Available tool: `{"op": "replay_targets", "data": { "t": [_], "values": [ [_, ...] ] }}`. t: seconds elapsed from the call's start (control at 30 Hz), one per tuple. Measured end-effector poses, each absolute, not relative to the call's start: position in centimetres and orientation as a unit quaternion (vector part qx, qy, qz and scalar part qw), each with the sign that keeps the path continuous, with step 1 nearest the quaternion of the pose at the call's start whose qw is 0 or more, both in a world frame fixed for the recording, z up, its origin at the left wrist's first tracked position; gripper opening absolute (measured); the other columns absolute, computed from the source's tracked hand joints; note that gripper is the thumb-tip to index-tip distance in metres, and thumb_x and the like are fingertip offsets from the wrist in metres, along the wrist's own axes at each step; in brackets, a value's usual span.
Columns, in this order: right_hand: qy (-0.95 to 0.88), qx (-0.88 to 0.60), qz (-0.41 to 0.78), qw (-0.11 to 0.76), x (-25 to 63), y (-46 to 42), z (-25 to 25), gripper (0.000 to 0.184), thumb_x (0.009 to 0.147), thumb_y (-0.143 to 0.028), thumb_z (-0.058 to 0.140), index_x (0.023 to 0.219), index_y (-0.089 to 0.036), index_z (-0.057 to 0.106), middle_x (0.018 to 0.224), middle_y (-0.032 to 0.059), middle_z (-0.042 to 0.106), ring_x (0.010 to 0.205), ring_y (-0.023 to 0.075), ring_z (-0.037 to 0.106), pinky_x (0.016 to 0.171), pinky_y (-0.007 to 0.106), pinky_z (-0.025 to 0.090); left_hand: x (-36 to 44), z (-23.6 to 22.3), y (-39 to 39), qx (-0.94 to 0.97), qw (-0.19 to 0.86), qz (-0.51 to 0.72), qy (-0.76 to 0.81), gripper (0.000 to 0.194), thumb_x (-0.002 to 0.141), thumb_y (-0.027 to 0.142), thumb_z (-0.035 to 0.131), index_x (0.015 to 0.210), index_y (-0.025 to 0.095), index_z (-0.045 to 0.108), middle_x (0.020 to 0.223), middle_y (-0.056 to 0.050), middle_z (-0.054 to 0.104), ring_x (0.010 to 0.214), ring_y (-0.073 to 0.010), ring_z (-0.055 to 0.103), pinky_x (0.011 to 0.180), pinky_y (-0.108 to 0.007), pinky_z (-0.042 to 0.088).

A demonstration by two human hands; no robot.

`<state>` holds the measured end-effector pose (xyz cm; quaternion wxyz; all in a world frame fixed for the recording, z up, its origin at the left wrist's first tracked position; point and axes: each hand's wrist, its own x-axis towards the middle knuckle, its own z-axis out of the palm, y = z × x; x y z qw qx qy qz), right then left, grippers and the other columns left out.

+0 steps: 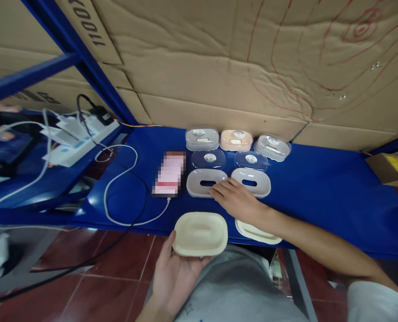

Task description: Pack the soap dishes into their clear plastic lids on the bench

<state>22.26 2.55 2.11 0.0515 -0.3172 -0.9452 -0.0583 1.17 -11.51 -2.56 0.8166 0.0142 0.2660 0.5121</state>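
My left hand (182,277) holds a cream oval soap dish base (200,235) just off the table's front edge, thumb along its left side. My right hand (235,199) reaches across with bent fingers over the right end of a pale grey soap dish tray (194,183), which has a slot in its middle. The fingertips seem to grip that end, though the hand partly hides it. Beside it lies a matching slotted tray (264,184). Under my right forearm, partly covered, rests another cream oval piece (255,233). Two clear lids (199,160) with round stickers lie behind the trays.
Three lidded soap boxes, grey (202,142), peach (230,144) and grey (275,150), line the back by the cardboard wall (219,80). A phone (169,174) with a white charging cable (120,222) lies left of the trays. A power strip (94,134) sits farther left.
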Motion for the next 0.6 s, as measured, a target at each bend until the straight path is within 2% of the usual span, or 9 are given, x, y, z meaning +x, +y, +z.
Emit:
{"op": "replay_targets", "data": {
  "t": [0.2, 0.37, 0.47, 0.6],
  "values": [
    [-0.94, -0.304, 0.056, 0.146, 22.0, -1.8, 4.0, 0.029, 0.107, -0.02, 0.055, 0.134, -0.014, 0.065, 0.118, 0.011, 0.076, 0.105, 0.0252, 0.069, 0.09, 0.04, 0.055, 1.6, -2.7, -10.2, 0.012, 0.814, 0.53, 0.239, 0.061, 0.106, 0.069, 0.036, 0.124, 0.028, 0.078, 0.137, -0.011, 0.076, 0.132, -0.0302, 0.069, 0.111, -0.06, 0.053],
    [-0.944, -0.282, 0.107, 0.136, 22.7, -5.5, 4.3, 0.029, 0.104, -0.015, 0.054, 0.131, -0.014, 0.065, 0.123, 0.0092, 0.076, 0.108, 0.0255, 0.067, 0.095, 0.041, 0.054, 1.6, -2.7, -9.6, 0.056, 0.815, 0.516, 0.257, 0.07, 0.103, 0.075, 0.035, 0.128, 0.023, 0.075, 0.139, -0.015, 0.074, 0.127, -0.0302, 0.07, 0.111, -0.057, 0.054],
    [-0.943, -0.284, 0.1, 0.145, 23.1, -5.8, 3.9, 0.032, 0.104, -0.013, 0.051, 0.133, -0.013, 0.064, 0.126, 0.0092, 0.075, 0.11, 0.0255, 0.066, 0.096, 0.041, 0.053, 1.3, -2.7, -9.3, 0.038, 0.811, 0.518, 0.269, 0.058, 0.103, 0.067, 0.048, 0.127, 0.022, 0.076, 0.135, -0.015, 0.076, 0.12, -0.0288, 0.073, 0.108, -0.053, 0.057],
    [-0.952, -0.258, 0.086, 0.141, 23.3, -5.1, 3.7, 0.031, 0.105, -0.013, 0.051, 0.134, -0.011, 0.064, 0.125, 0.0102, 0.075, 0.109, 0.023, 0.066, 0.096, 0.038, 0.053, 1.1, -2.5, -8.9, -0.014, 0.812, 0.518, 0.268, 0.041, 0.099, 0.048, 0.066, 0.126, 0.019, 0.075, 0.129, -0.014, 0.079, 0.114, -0.0275, 0.075, 0.105, -0.048, 0.059]
  ]
}}
